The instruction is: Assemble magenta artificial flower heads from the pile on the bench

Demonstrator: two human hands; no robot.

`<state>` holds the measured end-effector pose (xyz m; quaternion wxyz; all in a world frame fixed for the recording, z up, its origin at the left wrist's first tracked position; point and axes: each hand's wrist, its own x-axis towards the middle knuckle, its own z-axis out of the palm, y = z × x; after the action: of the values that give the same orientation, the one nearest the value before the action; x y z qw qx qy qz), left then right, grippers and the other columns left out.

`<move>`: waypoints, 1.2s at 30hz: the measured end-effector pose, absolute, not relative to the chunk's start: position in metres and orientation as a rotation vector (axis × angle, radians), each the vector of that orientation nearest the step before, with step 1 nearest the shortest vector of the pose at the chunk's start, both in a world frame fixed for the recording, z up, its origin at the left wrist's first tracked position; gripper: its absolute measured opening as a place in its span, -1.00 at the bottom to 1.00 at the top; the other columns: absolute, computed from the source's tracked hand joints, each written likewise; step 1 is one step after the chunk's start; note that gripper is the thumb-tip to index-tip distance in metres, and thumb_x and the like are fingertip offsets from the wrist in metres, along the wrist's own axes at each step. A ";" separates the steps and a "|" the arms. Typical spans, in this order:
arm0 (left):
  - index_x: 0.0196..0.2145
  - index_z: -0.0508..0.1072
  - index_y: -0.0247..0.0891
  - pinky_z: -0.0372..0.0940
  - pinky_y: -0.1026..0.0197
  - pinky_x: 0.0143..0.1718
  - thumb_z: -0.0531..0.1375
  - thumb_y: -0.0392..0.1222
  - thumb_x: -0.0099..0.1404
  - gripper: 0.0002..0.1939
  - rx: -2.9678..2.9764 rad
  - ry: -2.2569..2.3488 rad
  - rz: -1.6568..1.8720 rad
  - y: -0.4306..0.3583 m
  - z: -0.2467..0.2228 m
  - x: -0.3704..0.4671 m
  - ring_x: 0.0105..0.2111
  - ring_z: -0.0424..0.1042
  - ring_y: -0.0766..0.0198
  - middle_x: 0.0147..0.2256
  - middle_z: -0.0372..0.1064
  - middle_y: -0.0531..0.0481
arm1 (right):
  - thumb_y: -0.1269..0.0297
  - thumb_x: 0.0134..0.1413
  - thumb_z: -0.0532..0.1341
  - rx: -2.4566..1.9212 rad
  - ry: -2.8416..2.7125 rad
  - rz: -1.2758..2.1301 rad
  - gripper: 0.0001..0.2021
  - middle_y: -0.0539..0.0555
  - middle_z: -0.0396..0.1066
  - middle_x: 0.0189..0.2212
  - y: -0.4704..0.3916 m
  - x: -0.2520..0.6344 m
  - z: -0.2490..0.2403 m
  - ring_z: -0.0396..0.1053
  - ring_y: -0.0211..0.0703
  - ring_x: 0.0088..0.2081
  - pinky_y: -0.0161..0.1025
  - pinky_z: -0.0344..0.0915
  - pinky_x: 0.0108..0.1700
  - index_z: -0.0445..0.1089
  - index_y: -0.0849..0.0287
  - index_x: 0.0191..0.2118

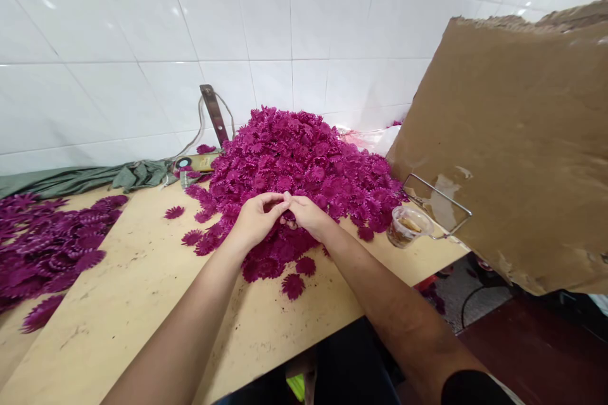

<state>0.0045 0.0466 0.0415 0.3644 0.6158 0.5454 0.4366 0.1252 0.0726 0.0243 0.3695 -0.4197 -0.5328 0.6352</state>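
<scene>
A tall heap of magenta flower-shaped petal pieces (pixel 294 152) rises in the middle of the table. In front of its lower slope my left hand (pixel 259 218) and my right hand (pixel 306 214) meet, thumbs and fingertips pressed together. Both hands are closed in a pinch. Whatever sits between the fingertips is hidden or too small to make out. Just below the hands, a few loose magenta pieces (pixel 293 286) lie on the wood.
A second magenta pile (pixel 52 247) covers the left side of the pale wooden table (pixel 142 278). Green cloth (pixel 85 181) and an upright metal bracket (pixel 215 115) stand by the tiled wall. To the right are a clear plastic cup (pixel 408 226), a wire frame (pixel 441 196) and a large cardboard sheet (pixel 513 139).
</scene>
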 end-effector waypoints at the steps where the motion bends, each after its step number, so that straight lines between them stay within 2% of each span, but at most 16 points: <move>1: -0.40 0.46 -0.29 0.29 0.19 -0.35 0.21 -0.07 -0.03 -0.74 1.561 1.390 1.128 0.048 0.040 0.004 -0.55 0.37 0.28 -0.55 0.43 0.03 | 0.25 0.23 -0.12 -1.016 -1.326 1.732 -0.62 -0.07 0.21 -0.72 0.070 0.127 0.026 0.07 -0.43 -0.70 -0.43 0.00 -0.62 0.30 0.27 -0.47; 4: -0.54 0.40 -0.28 0.23 0.25 -0.45 0.20 -0.10 -0.05 -0.82 1.465 1.429 1.261 0.056 0.033 0.000 -0.64 0.28 0.35 -0.66 0.32 0.10 | 0.33 0.22 -0.09 -0.854 -1.236 1.926 -0.72 -0.05 0.27 -0.64 0.063 0.132 0.030 0.12 -0.44 -0.65 -0.45 0.08 -0.56 0.31 0.26 -0.39; 6: -0.59 0.36 -0.27 0.21 0.27 -0.47 0.19 -0.13 -0.05 -0.85 1.394 1.465 1.349 0.060 0.030 -0.003 -0.64 0.25 0.37 -0.67 0.29 0.12 | 0.50 0.10 0.04 -0.803 -1.255 1.929 -0.87 -0.07 0.29 -0.61 0.059 0.133 0.031 0.13 -0.47 -0.62 -0.46 0.10 -0.53 0.31 0.27 -0.37; 8: -0.61 0.33 -0.27 0.19 0.28 -0.46 0.17 -0.18 -0.05 -0.88 1.330 1.500 1.425 0.063 0.028 -0.003 -0.62 0.24 0.38 -0.67 0.26 0.13 | 0.62 -0.03 0.10 -0.792 -1.310 1.877 -0.86 -0.08 0.30 -0.60 0.058 0.131 0.030 0.14 -0.49 -0.62 -0.47 0.10 -0.52 0.31 0.29 -0.38; 10: -0.60 0.32 -0.27 0.19 0.29 -0.44 0.15 -0.22 -0.03 -0.91 1.290 1.534 1.490 0.065 0.029 -0.003 -0.60 0.23 0.39 -0.65 0.25 0.14 | 0.63 -0.03 0.09 -0.841 -1.362 1.807 -0.86 -0.07 0.30 -0.64 0.060 0.127 0.030 0.12 -0.48 -0.65 -0.46 0.06 -0.56 0.32 0.30 -0.43; 14: -0.49 0.35 -0.29 0.22 0.27 -0.39 0.11 -0.24 0.02 -0.92 1.251 1.688 1.607 0.070 0.030 -0.010 -0.55 0.26 0.36 -0.60 0.28 0.11 | 0.52 0.08 0.01 -1.094 -1.336 1.680 -0.78 -0.11 0.19 -0.80 0.065 0.124 0.028 -0.08 -0.48 -0.77 -0.43 -0.15 -0.68 0.28 0.28 -0.53; 16: -0.38 0.39 -0.29 0.25 0.21 -0.30 0.10 -0.21 0.04 -0.83 1.317 1.789 1.560 0.073 0.029 -0.017 -0.48 0.33 0.29 -0.53 0.36 0.05 | 0.50 0.08 0.01 -1.147 -1.313 1.622 -0.76 -0.12 0.17 -0.82 0.067 0.125 0.028 -0.10 -0.48 -0.78 -0.43 -0.17 -0.68 0.26 0.27 -0.57; 18: -0.33 0.43 -0.28 0.23 0.12 -0.14 0.10 -0.18 0.06 -0.79 1.479 1.859 1.444 0.074 0.029 -0.022 -0.32 0.39 0.19 -0.40 0.43 -0.05 | 0.53 0.04 0.04 -1.120 -1.295 1.577 -0.80 -0.12 0.22 -0.79 0.067 0.128 0.028 -0.03 -0.48 -0.76 -0.44 -0.09 -0.66 0.26 0.26 -0.56; 20: -0.35 0.46 -0.27 0.15 0.08 0.01 0.07 -0.18 0.09 -0.78 1.652 1.878 1.361 0.072 0.031 -0.023 -0.13 0.36 0.12 -0.25 0.45 -0.11 | 0.60 -0.04 0.07 -1.037 -1.254 1.588 -0.84 -0.12 0.27 -0.73 0.067 0.130 0.029 0.07 -0.48 -0.71 -0.46 0.01 -0.60 0.29 0.26 -0.50; 22: -0.34 0.48 -0.27 0.11 0.08 0.05 0.04 -0.18 0.13 -0.75 1.740 1.863 1.323 0.066 0.035 -0.019 -0.06 0.34 0.12 -0.18 0.45 -0.11 | 0.64 -0.09 0.08 -0.965 -1.223 1.641 -0.83 -0.12 0.31 -0.68 0.066 0.131 0.030 0.14 -0.47 -0.66 -0.46 0.08 -0.54 0.30 0.25 -0.46; 25: -0.28 0.49 -0.25 0.19 0.12 -0.01 0.05 -0.17 0.14 -0.73 1.758 1.754 1.256 0.053 0.042 -0.007 -0.14 0.40 0.15 -0.19 0.47 -0.08 | 0.61 -0.08 0.08 -1.009 -1.282 1.640 -0.84 -0.09 0.31 -0.69 0.066 0.132 0.029 0.12 -0.46 -0.67 -0.44 0.05 -0.56 0.27 0.26 -0.52; 30: -0.25 0.50 -0.26 0.24 0.11 -0.06 0.18 -0.16 0.03 -0.71 1.747 1.491 1.158 0.042 0.049 0.009 -0.20 0.43 0.16 -0.20 0.48 -0.07 | 0.44 0.05 0.06 -1.202 -1.396 1.372 -0.71 -0.11 0.17 -0.80 0.072 0.132 0.024 -0.07 -0.46 -0.74 -0.41 -0.11 -0.64 0.23 0.25 -0.66; 33: -0.26 0.50 -0.30 0.27 0.11 -0.11 0.20 -0.19 -0.02 -0.69 1.645 1.438 1.126 0.042 0.049 0.014 -0.26 0.45 0.16 -0.25 0.50 -0.09 | 0.39 0.07 0.06 -1.209 -1.403 1.355 -0.70 -0.11 0.16 -0.80 0.072 0.134 0.024 -0.06 -0.46 -0.74 -0.41 -0.11 -0.64 0.22 0.25 -0.65; 36: -0.35 0.51 -0.30 0.29 0.14 -0.22 0.21 -0.20 -0.04 -0.75 1.575 1.481 1.086 0.044 0.048 0.016 -0.40 0.45 0.20 -0.38 0.51 -0.06 | 0.41 0.13 -0.02 -1.118 -1.365 1.521 -0.70 -0.10 0.19 -0.77 0.065 0.138 0.028 0.03 -0.45 -0.71 -0.42 -0.03 -0.61 0.22 0.25 -0.60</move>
<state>0.0161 0.0436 0.0478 0.3532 0.6091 0.5728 0.4198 0.1377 0.0652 0.0279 0.3950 -0.4409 -0.5385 0.5997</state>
